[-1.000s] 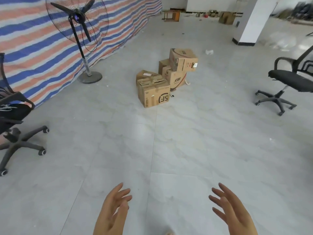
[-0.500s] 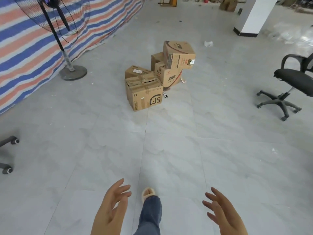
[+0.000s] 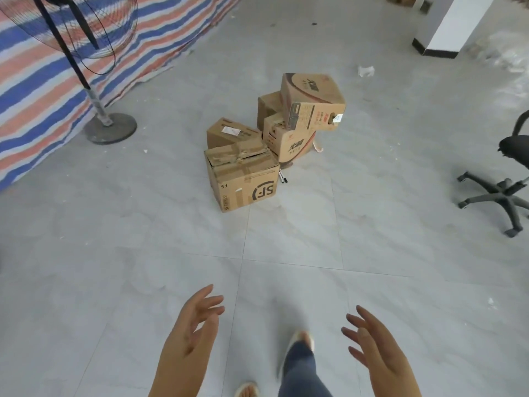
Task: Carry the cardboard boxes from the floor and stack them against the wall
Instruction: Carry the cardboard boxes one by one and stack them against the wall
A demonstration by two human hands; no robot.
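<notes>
Views: we have one, the head camera; no second view shares the scene.
Position: we look from the person's head height, standing on the tiled floor.
Direction: we face forward and down, toward the cardboard boxes at mid-frame.
Nearness: the left hand and right hand sit closest, at the bottom edge; the boxes lie well beyond them.
Edges: wide-angle, reaching the fan at left and the office chair at right.
</notes>
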